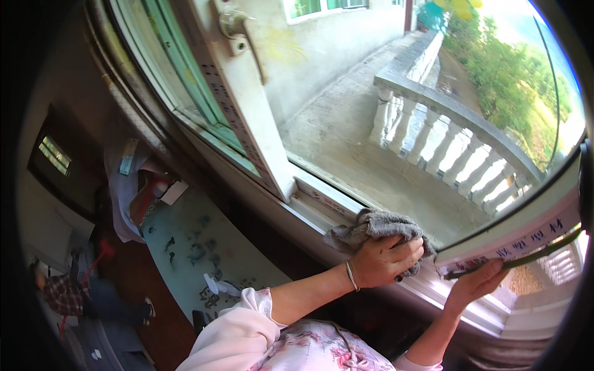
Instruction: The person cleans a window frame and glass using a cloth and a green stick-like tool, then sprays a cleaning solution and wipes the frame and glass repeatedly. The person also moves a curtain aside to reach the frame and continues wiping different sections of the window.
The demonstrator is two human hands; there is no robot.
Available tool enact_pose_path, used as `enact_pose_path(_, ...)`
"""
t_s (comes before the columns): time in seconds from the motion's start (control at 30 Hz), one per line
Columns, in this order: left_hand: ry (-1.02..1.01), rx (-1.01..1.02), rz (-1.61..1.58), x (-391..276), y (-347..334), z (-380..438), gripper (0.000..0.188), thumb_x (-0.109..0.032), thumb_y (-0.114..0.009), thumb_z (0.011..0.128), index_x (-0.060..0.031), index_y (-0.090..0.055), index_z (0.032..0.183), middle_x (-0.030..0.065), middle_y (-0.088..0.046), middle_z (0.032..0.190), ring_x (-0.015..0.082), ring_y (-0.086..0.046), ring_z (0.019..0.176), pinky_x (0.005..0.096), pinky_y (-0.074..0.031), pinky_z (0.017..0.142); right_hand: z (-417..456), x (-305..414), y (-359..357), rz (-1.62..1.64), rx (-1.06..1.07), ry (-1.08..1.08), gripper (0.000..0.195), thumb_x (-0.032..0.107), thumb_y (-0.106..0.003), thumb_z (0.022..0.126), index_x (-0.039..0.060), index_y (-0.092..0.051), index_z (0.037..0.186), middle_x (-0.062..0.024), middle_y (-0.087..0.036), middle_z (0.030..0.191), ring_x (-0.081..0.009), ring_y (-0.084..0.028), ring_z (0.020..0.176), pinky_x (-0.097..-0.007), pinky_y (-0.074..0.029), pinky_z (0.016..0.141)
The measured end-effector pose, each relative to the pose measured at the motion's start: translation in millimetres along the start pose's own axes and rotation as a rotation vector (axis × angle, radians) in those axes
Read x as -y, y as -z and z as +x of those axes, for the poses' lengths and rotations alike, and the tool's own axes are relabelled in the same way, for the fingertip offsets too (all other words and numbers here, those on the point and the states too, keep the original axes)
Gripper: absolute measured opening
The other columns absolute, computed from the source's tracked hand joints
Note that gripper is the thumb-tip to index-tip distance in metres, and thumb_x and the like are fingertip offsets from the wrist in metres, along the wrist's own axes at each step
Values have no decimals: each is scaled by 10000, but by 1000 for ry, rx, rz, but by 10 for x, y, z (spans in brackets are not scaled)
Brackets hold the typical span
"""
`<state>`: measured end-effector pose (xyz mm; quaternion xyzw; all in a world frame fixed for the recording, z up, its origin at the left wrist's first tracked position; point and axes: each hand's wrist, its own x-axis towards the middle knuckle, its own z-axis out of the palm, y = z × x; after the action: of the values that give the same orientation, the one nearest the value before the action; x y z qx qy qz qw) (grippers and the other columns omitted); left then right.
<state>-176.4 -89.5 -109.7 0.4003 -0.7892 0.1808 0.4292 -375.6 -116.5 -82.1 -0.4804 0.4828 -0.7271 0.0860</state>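
Note:
A bunched grey cloth (378,227) is under my left hand (390,259), pressed on the window sill track (325,204) at the foot of the sash. A metal bangle (351,276) circles that wrist. My right hand (478,280) grips the edge of a white window sash (515,246), which bears printed writing, beside a dark green strip (543,250). Its fingertips are partly hidden behind the frame. The glass pane stands just beyond both hands. Further left, a white sash upright (241,106) carries a window handle (248,41).
Behind my left arm stands a table (181,218) with a patterned top, a white plastic bag (123,204) and a small white box (174,192). A person in a checked shirt (65,294) is at the far left. Outside the glass is a balcony with a balustrade (445,139).

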Motion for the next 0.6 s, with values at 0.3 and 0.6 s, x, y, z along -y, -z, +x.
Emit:
enact_pose_path(0.3, 135, 31, 231, 929, 535, -376, 382, -376, -567, 847, -103, -670, 1094, 67, -639, 1126, 210, -611, 967, 368, -473, 799, 34, 71, -42, -17, -40, -50, 664, 411, -403, 1053, -82, -265, 1477, -255, -381, 1459, -286, -467, 1268, -372, -409, 1042)
enact_pose_path(0.6, 267, -51, 209, 957, 688, -337, 374, -179, -679, 727, -54, -643, 1078, 89, -602, 1111, 303, -546, 951, 404, -443, 861, 189, -80, 113, -105, -81, 4, 665, 424, -420, 1043, -93, -323, 1450, -281, -446, 1398, -307, -513, 1219, -383, -444, 1002)
